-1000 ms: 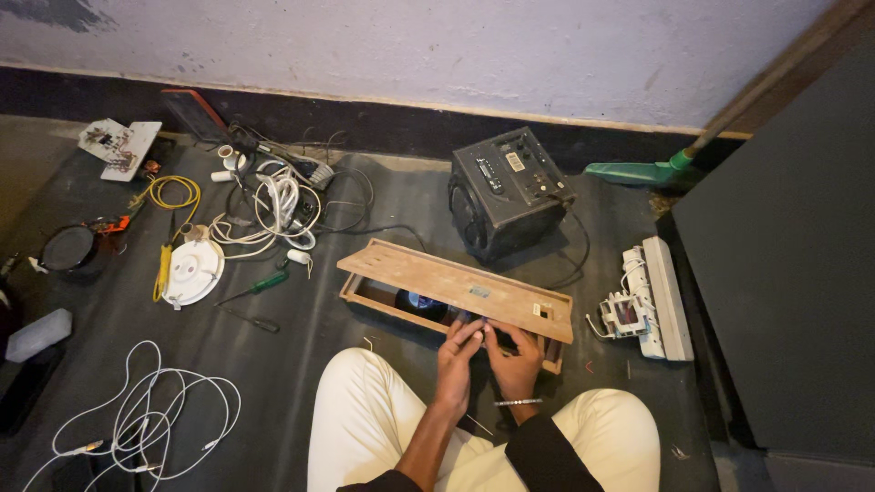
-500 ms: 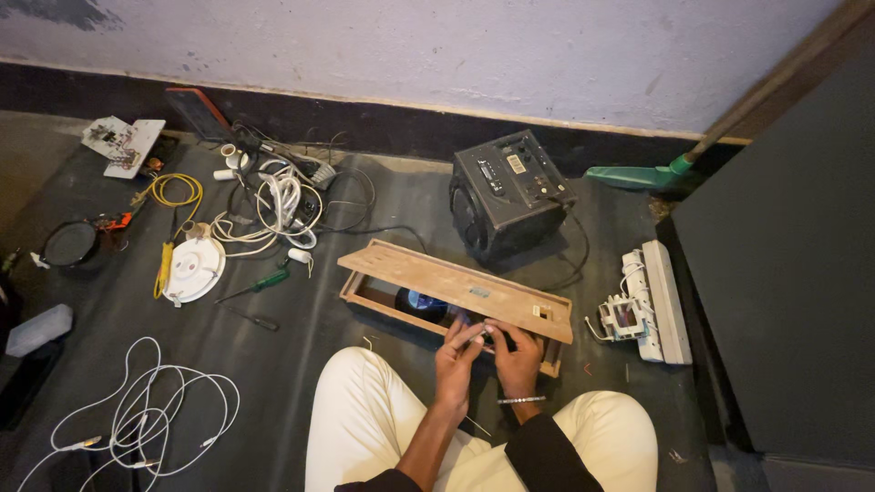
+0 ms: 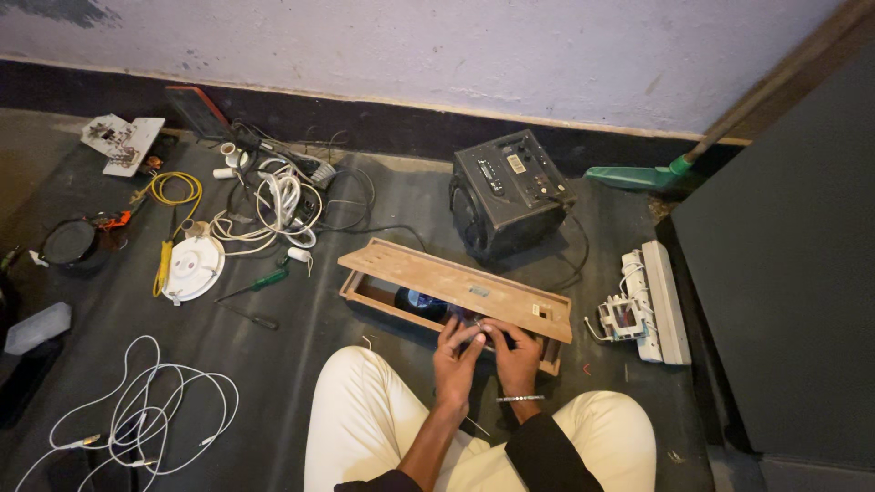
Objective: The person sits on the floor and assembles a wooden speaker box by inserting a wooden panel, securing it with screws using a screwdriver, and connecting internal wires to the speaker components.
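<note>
Both hands, left hand (image 3: 456, 351) and right hand (image 3: 518, 351), meet at a wooden box (image 3: 456, 287); fingers (image 3: 474, 333) touch its near edge, a speaker (image 3: 506, 191) beyond.

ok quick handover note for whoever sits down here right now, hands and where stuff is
Left hand and right hand: both at the near edge of the long wooden box, fingers pinched on something small; too small to tell what.
Box: on the floor before the crossed legs, its lid lying askew on top, the inside partly showing.
Nearby: black speaker box behind it, white switch strip to the right, green screwdriver and white cables to the left.
Done: the box is open. Left: the lid is not back on square.
</note>
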